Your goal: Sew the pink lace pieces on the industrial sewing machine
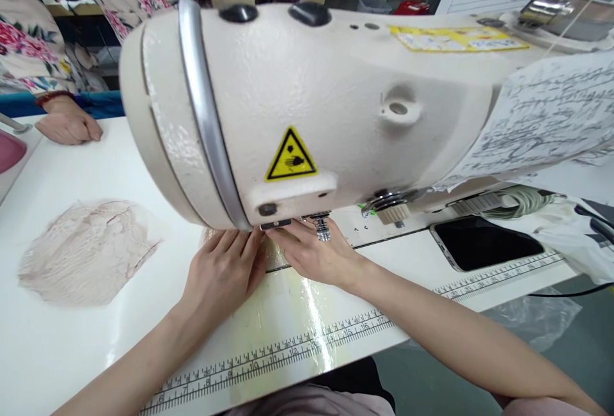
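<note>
While the machine head (345,96) fills mid-frame, my L hand (223,269) and R hand (321,253) sit close together just under it, palms down, fingers bent. Most of the tips are hidden, so can't tell if either's gripping. A sliver of pale cloth (207,235) shows by my L fingers, centre of frame; the rest is covered.

Containers: clear bin (374,5), top centre, bg, contents too blurred to make out. Red obj. (412,8) next to it, can't ID. Crumpled clear bag (542,320), lower R, partly cut off by the table edge; can't tell what's inside, if anything.

Lace piece (91,253) lies mid-left, well apart from my L hand. Phone (487,243), screen dark, mid-right. Pink obj. (9,150) cut off at L edge. Co-worker's hand (70,125), upper L, rests on the table w/ fingers curled; face out of frame.
</note>
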A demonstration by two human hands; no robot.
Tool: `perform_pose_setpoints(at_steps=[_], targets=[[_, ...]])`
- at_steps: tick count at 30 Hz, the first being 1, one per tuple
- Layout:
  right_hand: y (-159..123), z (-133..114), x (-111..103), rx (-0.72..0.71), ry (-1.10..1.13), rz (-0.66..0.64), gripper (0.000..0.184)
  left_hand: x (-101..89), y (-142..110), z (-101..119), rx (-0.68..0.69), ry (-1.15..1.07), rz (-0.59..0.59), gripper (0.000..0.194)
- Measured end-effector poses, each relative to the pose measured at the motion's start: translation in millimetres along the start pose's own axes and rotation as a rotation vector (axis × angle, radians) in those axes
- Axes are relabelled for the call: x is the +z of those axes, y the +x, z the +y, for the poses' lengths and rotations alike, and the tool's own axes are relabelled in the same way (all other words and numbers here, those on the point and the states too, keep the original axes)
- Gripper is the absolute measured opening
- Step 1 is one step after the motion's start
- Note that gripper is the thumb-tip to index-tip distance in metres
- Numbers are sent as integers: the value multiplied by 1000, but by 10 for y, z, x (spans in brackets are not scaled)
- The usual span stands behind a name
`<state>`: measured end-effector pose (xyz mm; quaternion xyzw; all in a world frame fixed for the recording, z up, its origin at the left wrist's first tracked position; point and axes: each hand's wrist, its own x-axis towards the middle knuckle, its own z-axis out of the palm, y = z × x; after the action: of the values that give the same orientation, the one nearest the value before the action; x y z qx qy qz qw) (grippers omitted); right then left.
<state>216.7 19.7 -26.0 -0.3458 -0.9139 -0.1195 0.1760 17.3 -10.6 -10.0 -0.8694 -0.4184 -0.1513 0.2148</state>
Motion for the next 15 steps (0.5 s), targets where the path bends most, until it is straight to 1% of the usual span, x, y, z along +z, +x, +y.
perform_pose_setpoints(at_steps=[7, 12, 15], targets=[[2, 2, -24, 12, -29, -73, 44, -1, -12, -2, 4, 0, -19, 33], [32, -2, -65, 17, -25, -227, 49, 1, -20, -11, 0, 0, -34, 34], [40, -9, -87, 24, -27, -269, 51, 4, -14, -10, -8, 0, -45, 33]])
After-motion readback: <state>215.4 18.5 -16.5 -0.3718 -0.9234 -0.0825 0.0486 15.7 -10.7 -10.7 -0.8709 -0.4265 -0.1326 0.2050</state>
